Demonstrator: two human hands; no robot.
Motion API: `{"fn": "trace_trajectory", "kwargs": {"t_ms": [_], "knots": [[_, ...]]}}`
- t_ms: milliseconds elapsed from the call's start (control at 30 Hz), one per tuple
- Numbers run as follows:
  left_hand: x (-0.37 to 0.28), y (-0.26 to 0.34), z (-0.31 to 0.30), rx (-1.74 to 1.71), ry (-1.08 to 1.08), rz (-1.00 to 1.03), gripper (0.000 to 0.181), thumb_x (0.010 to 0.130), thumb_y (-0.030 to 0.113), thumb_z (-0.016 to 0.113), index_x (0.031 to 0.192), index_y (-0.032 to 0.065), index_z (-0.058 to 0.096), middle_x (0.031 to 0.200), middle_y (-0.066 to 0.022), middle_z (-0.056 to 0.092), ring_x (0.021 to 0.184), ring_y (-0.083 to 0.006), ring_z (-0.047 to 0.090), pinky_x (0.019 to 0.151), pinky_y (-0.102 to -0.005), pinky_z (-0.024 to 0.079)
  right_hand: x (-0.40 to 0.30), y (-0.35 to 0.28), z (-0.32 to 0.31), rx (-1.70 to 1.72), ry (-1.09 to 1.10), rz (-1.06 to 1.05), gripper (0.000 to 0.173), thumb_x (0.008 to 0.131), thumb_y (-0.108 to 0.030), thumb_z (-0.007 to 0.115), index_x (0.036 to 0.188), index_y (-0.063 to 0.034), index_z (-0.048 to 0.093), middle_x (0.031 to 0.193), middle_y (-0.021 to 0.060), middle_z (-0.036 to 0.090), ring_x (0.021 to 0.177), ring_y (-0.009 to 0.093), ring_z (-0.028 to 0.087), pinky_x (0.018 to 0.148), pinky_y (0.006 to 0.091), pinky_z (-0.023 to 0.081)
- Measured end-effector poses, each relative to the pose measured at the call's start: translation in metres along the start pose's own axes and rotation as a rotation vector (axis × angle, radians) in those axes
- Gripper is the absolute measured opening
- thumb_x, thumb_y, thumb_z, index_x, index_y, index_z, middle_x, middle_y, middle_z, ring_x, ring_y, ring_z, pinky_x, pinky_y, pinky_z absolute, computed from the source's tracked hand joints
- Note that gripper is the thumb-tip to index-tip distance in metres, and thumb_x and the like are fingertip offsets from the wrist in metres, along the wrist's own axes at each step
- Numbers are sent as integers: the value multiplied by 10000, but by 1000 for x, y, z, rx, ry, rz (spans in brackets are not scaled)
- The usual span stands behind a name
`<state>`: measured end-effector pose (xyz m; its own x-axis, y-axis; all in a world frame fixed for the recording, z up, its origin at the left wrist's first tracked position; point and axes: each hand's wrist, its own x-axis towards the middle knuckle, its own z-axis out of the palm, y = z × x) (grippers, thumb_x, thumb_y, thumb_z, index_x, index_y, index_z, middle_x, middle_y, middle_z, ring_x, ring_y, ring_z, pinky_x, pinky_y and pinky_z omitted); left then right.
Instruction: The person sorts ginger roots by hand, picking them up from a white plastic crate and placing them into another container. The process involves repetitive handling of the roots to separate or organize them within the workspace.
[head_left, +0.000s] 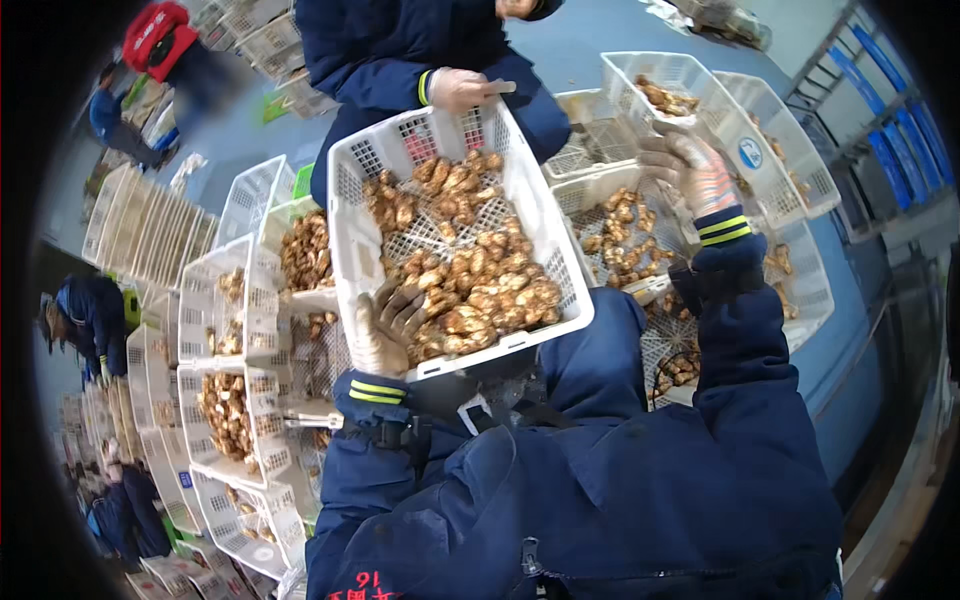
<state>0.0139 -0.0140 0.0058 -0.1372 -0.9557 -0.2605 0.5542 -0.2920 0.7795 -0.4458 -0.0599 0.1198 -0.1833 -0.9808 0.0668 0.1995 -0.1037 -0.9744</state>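
Note:
A white plastic crate (457, 364) of knobbly brown-and-cream tubers (480, 274) stands before me, tilted in view. My left hand (388, 326), in a soiled pale glove, rests at the crate's near left corner with its fingers apart beside the tubers. No piece shows in its grasp. Out to the right, my right hand (686, 166), in a matching glove, is above a crate of sparse tubers (626, 236). Its fingers are extended, and nothing is visible in them. Just beyond it stands a taller-placed white crate (652, 64) with a few tubers inside.
Across the crate, another person's gloved hand (457, 88) holds a small pale object (501, 88) over the far rim. Several tuber-filled crates (225, 420) line my left side. Farther left are nested white crates (146, 229) and other people. A metal rack with blue parts (889, 150) stands right.

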Motion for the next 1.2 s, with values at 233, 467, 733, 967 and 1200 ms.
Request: {"fn": "trace_trajectory", "kwargs": {"t_ms": [233,467,733,967,1200], "knots": [[-5,2,10,-35,1,45,740,834,618,545,1255,13,470,1114,-153,591,1054,-276,571,922,-398,463,56,48,153,-959,-594,46,400,890,-242,539,1214,-8,558,932,101,662,789,160,621,703,279,500],[1,-10,5,-104,230,297,515,886,382,590,1223,2,506,1174,-140,549,1064,-265,542,968,-428,411,47,133,209,-1515,-1067,121,508,825,-353,488,1250,-81,547,1068,208,637,1017,333,607,885,394,468],[-22,17,24,719,-305,-65,313,944,296,487,942,22,640,686,-29,583,639,-80,557,613,-240,456,16,148,242,-1724,-1088,323,474,839,-380,521,1210,-89,564,1169,192,599,1090,340,569,934,406,446],[-12,1,18,1263,-755,337,292,895,227,517,1040,-8,609,869,-178,638,832,-322,617,757,-389,485,8,190,234,-1778,-997,187,471,799,-211,540,1236,-40,510,1198,218,566,1141,356,539,938,418,451],[-7,9,31,1392,-585,452,363,906,260,548,1155,-4,554,1077,-233,590,1050,-389,544,910,-429,428,37,198,217,-1568,-636,174,406,781,-176,601,1171,-68,571,1089,178,642,1042,311,607,911,380,475]]}}
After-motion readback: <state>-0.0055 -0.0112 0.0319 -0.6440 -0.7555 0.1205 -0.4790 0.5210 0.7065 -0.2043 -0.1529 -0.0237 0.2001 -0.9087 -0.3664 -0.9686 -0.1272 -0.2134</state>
